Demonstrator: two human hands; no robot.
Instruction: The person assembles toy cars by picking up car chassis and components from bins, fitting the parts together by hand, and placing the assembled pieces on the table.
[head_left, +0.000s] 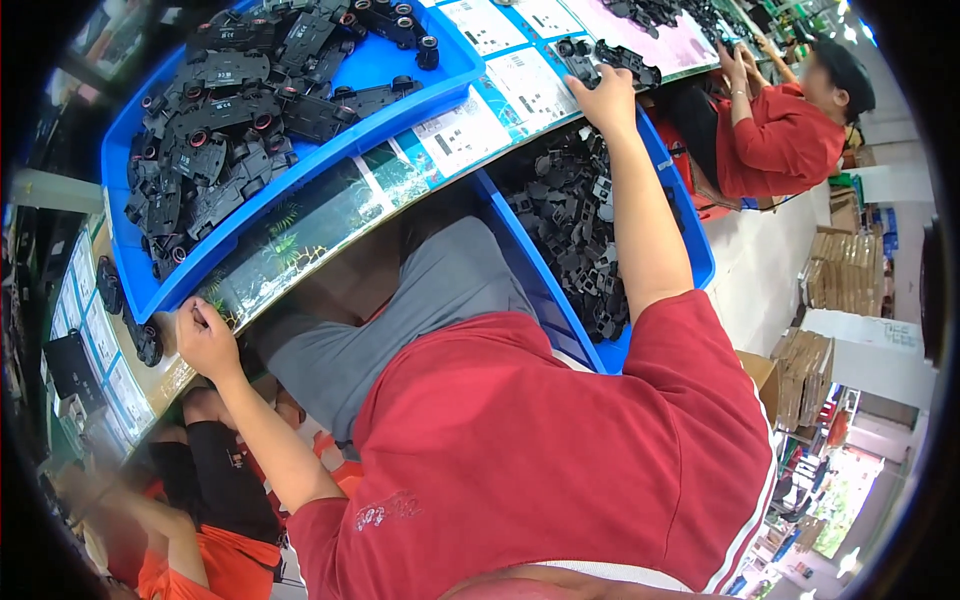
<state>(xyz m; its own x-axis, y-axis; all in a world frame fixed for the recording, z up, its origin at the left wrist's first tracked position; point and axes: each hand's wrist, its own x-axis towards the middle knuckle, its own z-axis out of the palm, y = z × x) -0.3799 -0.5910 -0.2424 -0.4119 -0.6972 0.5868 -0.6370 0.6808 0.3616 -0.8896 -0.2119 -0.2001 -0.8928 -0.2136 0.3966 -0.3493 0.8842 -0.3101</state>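
Up at the far edge of the tabletop (pixel 420 165), the right hand (pixel 603 100) rests with its fingers curled over a black toy car chassis (pixel 610 58); the grip looks clamped on that part, though the fingertips are hidden behind the knuckles, so this is only probable. Just below that hand and along the forearm sits a blue bin (pixel 690 235) filled with small black plastic parts (pixel 575 225). To the left of the right hand, printed instruction sheets (pixel 500 95) lie flat on the tabletop.

The left hand (pixel 205 340) sits at the near edge of the tabletop, fingers closed into a loose fist with the thumb touching the edge; whether anything lies inside that grip I cannot tell. Just above this hand stands a large blue tray (pixel 400 75) heaped with black chassis pieces with wheels (pixel 235 120). Left of the hand, two loose black parts (pixel 130 315) lie on the surface.

Beyond the right hand, another person in a red shirt (pixel 785 135) works at the same tabletop.
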